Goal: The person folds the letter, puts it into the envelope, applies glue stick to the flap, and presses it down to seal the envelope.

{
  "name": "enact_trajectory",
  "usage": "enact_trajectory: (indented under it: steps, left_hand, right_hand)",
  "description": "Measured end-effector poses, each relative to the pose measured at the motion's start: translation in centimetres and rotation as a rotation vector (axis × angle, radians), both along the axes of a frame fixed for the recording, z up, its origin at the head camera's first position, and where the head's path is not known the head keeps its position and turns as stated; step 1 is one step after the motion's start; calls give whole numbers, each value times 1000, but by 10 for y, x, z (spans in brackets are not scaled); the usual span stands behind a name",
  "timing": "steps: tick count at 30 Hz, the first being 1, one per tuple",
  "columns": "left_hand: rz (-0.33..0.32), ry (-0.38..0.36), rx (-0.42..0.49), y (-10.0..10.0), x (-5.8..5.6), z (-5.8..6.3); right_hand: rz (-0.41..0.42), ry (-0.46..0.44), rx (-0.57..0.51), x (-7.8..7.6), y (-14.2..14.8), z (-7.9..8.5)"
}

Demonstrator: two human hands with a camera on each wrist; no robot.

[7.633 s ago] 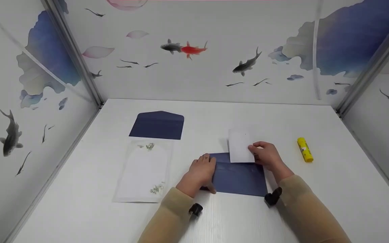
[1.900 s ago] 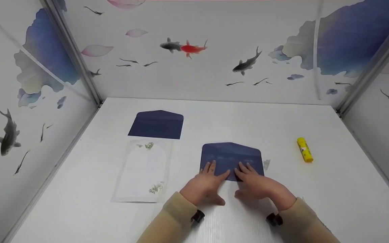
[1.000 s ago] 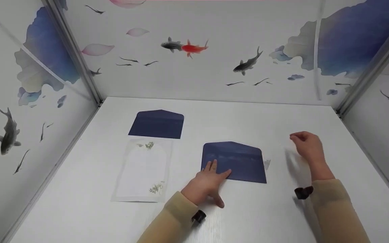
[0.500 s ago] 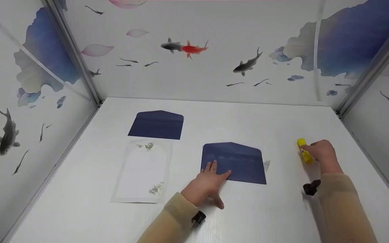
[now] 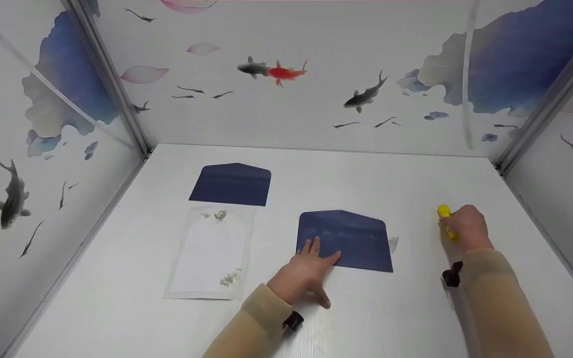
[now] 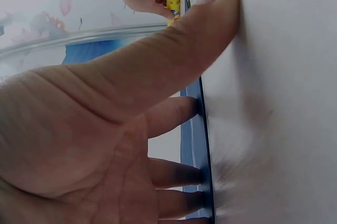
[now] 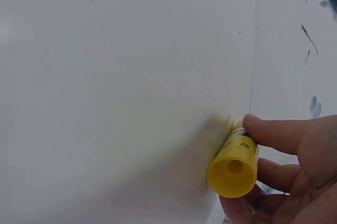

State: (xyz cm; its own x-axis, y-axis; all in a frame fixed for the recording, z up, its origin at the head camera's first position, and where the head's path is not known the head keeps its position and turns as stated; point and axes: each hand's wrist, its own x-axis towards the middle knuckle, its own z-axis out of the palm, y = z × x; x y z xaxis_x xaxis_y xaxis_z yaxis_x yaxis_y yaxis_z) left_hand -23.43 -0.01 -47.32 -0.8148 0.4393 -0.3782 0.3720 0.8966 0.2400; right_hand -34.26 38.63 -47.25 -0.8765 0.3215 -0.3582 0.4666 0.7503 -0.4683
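Observation:
My left hand (image 5: 300,276) rests on the lower left of a dark blue envelope (image 5: 358,246), fingers spread over it and thumb on the table below its edge. The envelope's flap points away from me, unfolded. From the left wrist view, the fingertips (image 6: 190,175) press on the thin blue paper. Off to the right, my right hand (image 5: 469,226) grips a yellow glue stick (image 5: 444,211) between thumb and fingers. In the right wrist view the glue stick (image 7: 231,174) is tilted, its hollow round end towards the camera and the thumb along its side.
A second dark blue envelope (image 5: 230,186) lies at the back left. Below it is a translucent sheet (image 5: 212,258) with a white panel and green sprigs. A small pale scrap (image 5: 394,243) sits by the near envelope's right edge. Patterned walls (image 5: 316,30) enclose the white table (image 5: 366,318).
The white card held over the envelope earlier is out of sight. My right hand has left the envelope, moved right and taken hold of the glue stick. The left hand stays on the envelope.

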Motion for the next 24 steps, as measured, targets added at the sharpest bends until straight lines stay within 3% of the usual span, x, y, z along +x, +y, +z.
enact_trajectory:
  steps: [7,12,24]
  left_hand:
    - [1,1,12,0,1,0]
    - [-8,9,15,-1,1,0]
    - [0,5,23,0,2,-1]
  right_hand:
    - [-25,5,-47,4,-1,0]
    - [-12,53,-55,6,-3,0]
    - [-48,194,-201,16,-26,-2]
